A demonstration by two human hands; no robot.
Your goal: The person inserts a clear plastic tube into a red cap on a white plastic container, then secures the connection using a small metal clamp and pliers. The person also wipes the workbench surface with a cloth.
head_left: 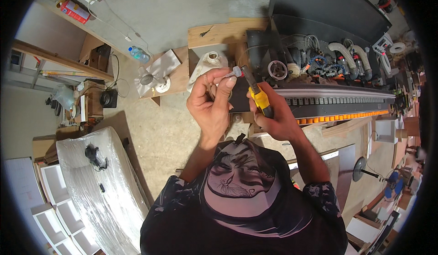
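My left hand [210, 97] is closed, pinching a small translucent plastic piece [233, 72] between thumb and fingertips. A thin, pale loop like clear tubing shows by its palm. My right hand [276, 115] is wrapped round a hand tool with a yellow-and-black handle [260, 99] and a grey metal end [249, 78]. That metal end is at the tip of the plastic piece, where a bit of red shows; whether they touch I cannot tell. Too little of the tool shows to name its kind. Just behind my left hand stands a white plastic jug [211, 61] with an open neck.
To the right runs a long dark machine [337, 100] with an orange-edged row, hoses and wiring. A wooden board [180, 79] holds a white stand, with a water bottle [138, 54] beside it. A plastic-wrapped block [98, 182] lies at left; a fire extinguisher [74, 10] hangs behind.
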